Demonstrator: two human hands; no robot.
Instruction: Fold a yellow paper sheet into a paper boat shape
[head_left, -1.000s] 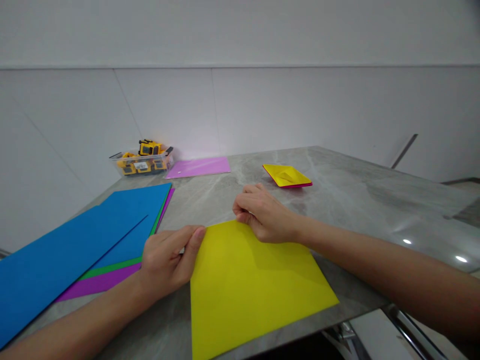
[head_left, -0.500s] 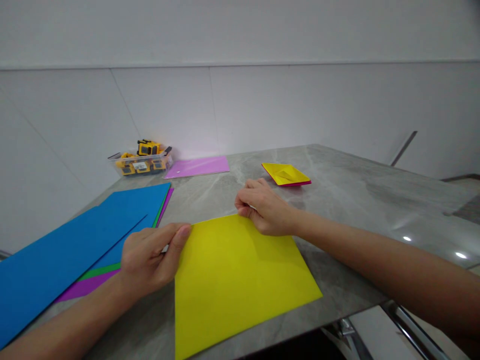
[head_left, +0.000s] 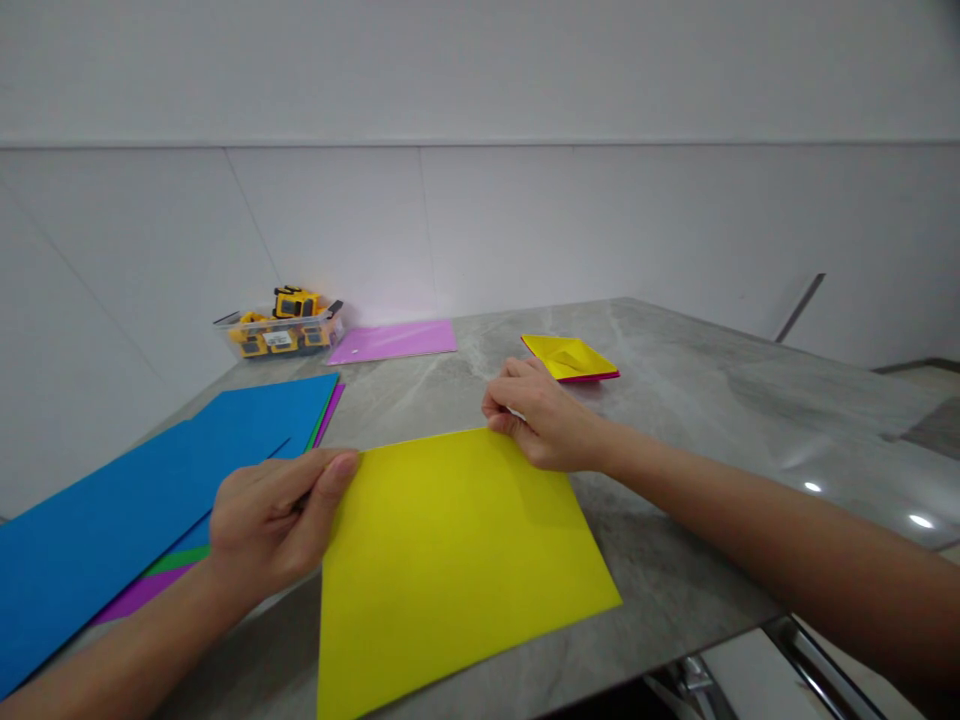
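A flat yellow sheet of paper [head_left: 457, 560] hangs tilted above the near edge of the table, between my two hands. Its upper left corner is pinched between thumb and fingers of my left hand [head_left: 281, 515]. My right hand [head_left: 544, 415] is closed on the top edge, toward the right corner, and its fingertips hide part of that edge. Just beyond my right hand, a folded paper boat [head_left: 570, 357], yellow above and pinkish red below, rests on the table.
Blue sheets [head_left: 150, 470] lie at the left over green and purple ones [head_left: 139, 595]. At the back stand a clear plastic box [head_left: 285, 335] of yellow toy vehicles and a flat pink board [head_left: 397, 341]. The grey table [head_left: 712, 400] meets a white wall [head_left: 510, 220].
The yellow sheet has shifted a little to the left with my left hand. My right hand has slid slightly right along its top edge. The camera view has tipped slightly upward.
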